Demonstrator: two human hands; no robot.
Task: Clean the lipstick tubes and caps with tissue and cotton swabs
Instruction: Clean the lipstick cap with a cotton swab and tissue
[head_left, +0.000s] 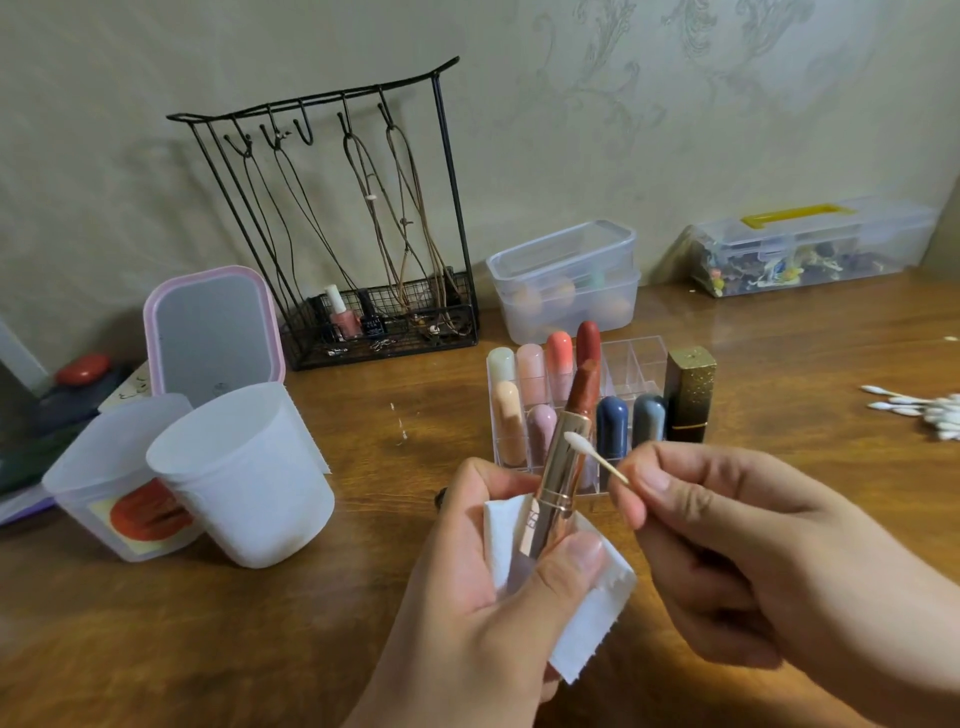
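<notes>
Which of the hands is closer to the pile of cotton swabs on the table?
Right. The right hand lies toward the pile of cotton swabs at the table's right edge; the left hand is farther left, holding the lipstick.

Two hands (519, 587), perhaps nine lipsticks (558, 364)

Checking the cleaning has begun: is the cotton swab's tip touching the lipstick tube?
Touching, apparently. In the head view the cotton swab tip overlaps the rose-gold lipstick tube collar with no gap, pinched by the right hand.

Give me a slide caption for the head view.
Left hand holds lipstick in tissue; right hand pinches cotton swab.
</notes>
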